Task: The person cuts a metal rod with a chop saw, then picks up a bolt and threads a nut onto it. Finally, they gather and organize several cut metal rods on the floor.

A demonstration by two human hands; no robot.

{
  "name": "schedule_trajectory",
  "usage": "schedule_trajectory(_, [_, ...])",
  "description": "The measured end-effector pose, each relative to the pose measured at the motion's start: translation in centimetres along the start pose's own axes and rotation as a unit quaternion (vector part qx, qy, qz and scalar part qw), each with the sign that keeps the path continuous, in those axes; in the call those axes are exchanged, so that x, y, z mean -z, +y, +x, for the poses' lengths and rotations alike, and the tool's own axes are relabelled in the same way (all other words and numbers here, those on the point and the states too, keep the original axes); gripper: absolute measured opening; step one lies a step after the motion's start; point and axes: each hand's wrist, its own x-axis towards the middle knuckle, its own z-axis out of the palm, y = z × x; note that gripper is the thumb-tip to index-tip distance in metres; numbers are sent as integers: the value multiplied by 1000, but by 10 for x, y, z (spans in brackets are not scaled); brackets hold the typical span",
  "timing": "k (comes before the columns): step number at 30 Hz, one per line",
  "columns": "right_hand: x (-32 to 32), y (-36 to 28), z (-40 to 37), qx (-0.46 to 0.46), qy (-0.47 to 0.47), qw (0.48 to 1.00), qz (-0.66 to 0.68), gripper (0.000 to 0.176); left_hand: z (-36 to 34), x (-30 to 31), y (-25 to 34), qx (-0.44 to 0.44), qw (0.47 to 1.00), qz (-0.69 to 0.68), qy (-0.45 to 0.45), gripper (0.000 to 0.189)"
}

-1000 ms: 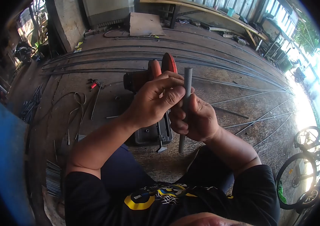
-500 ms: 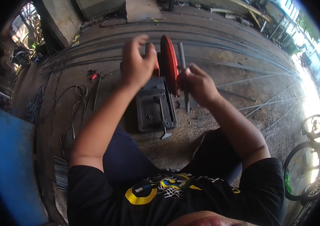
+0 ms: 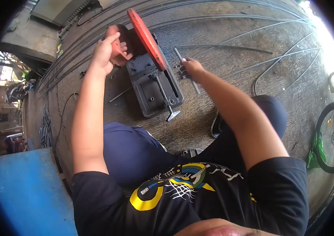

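A chop saw (image 3: 151, 92) stands on the floor in front of me, with a dark base, a screw vise (image 3: 163, 91) and a red disc guard (image 3: 146, 37). Its head also carries a red handle (image 3: 116, 49). My left hand (image 3: 104, 55) is closed around this handle, fingertips showing on the inner side. To the right of the saw, my right hand (image 3: 193, 67) grips a short grey metal rod (image 3: 178, 54) by its middle. The rod is tilted, one end pointing away from me and the other toward me. It is apart from the saw.
Long metal bars (image 3: 230, 17) lie across the floor behind and right of the saw. A blue panel (image 3: 29, 188) is at the lower left, near a pile of rods (image 3: 46, 128). A bicycle wheel (image 3: 319, 137) stands at the right edge.
My left hand, earlier raised with fingers spread by the saw's head, is now closed on its red handle. My right hand has moved the rod away from the guard. The camera view has shifted.
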Motion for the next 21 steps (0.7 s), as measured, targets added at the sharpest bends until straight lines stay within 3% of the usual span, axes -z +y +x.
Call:
schedule_trajectory(3, [-20, 33, 1, 4, -21, 990, 137, 27, -1, 4, 0, -44, 998, 33, -43, 48])
schedule_trajectory(5, [-19, 50, -3, -64, -30, 994, 88, 25, -5, 0, -5, -73, 997, 1, -14, 47])
schedule_trajectory(10, [-6, 55, 22, -37, -50, 997, 46, 24, -3, 0, -8, -76, 997, -10, -1, 34])
schedule_trajectory(15, [-17, 42, 26, -17, -77, 995, 58, 25, -4, -2, -5, -57, 998, -17, 14, 34])
schedule_trajectory(21, [-24, 34, 27, -35, -107, 991, 74, 26, -2, 2, 1, -114, 990, 72, 44, 34])
